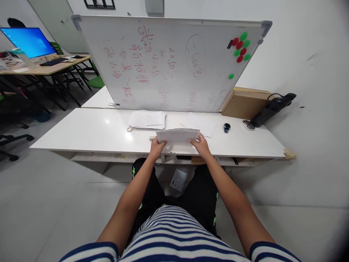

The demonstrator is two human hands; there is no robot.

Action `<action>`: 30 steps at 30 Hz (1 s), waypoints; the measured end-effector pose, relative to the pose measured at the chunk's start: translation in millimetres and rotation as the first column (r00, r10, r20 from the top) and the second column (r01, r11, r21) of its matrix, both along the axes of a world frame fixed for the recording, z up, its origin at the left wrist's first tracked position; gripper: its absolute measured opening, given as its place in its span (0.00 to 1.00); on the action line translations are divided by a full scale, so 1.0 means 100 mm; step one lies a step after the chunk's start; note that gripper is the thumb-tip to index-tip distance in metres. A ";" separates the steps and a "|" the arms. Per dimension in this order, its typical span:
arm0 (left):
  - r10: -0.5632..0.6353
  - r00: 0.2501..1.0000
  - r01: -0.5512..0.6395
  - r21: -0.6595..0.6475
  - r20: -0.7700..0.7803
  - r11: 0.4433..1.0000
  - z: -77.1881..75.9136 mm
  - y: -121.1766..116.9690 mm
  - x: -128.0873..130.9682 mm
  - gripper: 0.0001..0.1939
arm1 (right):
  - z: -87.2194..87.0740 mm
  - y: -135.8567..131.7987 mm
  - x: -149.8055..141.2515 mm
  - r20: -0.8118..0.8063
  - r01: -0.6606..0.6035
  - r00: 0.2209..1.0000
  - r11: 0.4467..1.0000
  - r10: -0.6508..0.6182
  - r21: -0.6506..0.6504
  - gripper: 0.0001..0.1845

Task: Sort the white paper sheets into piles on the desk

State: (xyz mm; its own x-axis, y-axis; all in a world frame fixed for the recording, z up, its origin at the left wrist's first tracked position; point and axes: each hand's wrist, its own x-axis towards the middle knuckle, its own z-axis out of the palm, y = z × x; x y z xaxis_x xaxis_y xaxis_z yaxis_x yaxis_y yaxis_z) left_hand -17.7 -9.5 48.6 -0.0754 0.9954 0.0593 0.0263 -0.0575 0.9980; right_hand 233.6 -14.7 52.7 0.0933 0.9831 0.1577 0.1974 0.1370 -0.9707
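Note:
Near the front edge of the white desk [81, 127], a stack of paper [178, 136] is held upright between my two hands. My left hand [157, 146] grips its left side, thumb on the near face. On the right side, my right hand [201, 145] pinches it the same way. Behind and to the left lies a thicker pile of papers [148, 119], with a small light ring-shaped thing [129, 128] at its corner. Loose sheets [205, 127] lie flat behind my right hand. A small pale object [152, 138], partly hidden, rests beside my left hand.
A whiteboard [169, 65] with red writing and magnets stands at the desk's back. To the right are a cardboard box [245, 103], a black bottle [272, 109], a computer mouse [248, 124] and a watch [227, 127]. An open shelf [109, 156] runs under the desktop.

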 end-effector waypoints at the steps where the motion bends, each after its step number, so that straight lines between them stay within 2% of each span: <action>1: -0.018 1.000 0.018 0.002 0.007 1.000 0.00 0.01 -0.02 0.24 | 0.00 0.01 -0.02 0.004 -0.006 1.000 1.000 0.006 -0.016 0.39; 5: -0.059 0.998 0.059 0.038 -0.012 0.998 0.07 0.06 -0.08 0.24 | 0.03 0.03 -0.08 -0.015 -0.045 0.999 0.999 0.044 -0.025 0.34; 9: -0.104 0.994 0.106 0.089 -0.031 0.990 0.16 0.07 -0.12 0.24 | 0.04 0.05 -0.11 -0.122 -0.084 0.989 0.996 0.086 0.023 0.33; 13: -0.112 0.993 0.114 0.056 -0.037 0.992 0.22 0.10 -0.15 0.27 | 0.02 0.06 -0.17 -0.233 -0.126 0.964 0.992 0.128 0.023 0.29; 18: -0.179 0.984 0.177 -0.056 -0.021 0.983 0.22 0.11 -0.22 0.25 | -0.02 0.02 -0.15 -0.156 -0.044 0.987 0.997 0.033 -0.062 0.25; 22: -0.213 0.977 0.213 -0.070 0.007 0.975 0.20 0.06 -0.17 0.24 | -0.06 -0.03 -0.13 -0.088 -0.034 0.996 0.995 0.025 -0.092 0.26; 25: -0.169 0.985 0.172 -0.073 0.045 0.982 0.19 0.01 -0.08 0.25 | -0.07 -0.06 -0.15 -0.120 -0.034 0.992 0.997 0.025 -0.072 0.25; 30: -0.121 0.992 0.122 -0.086 0.021 0.989 0.17 -0.03 -0.02 0.26 | -0.10 -0.13 -0.21 -0.242 0.020 0.969 0.991 -0.052 -0.132 0.28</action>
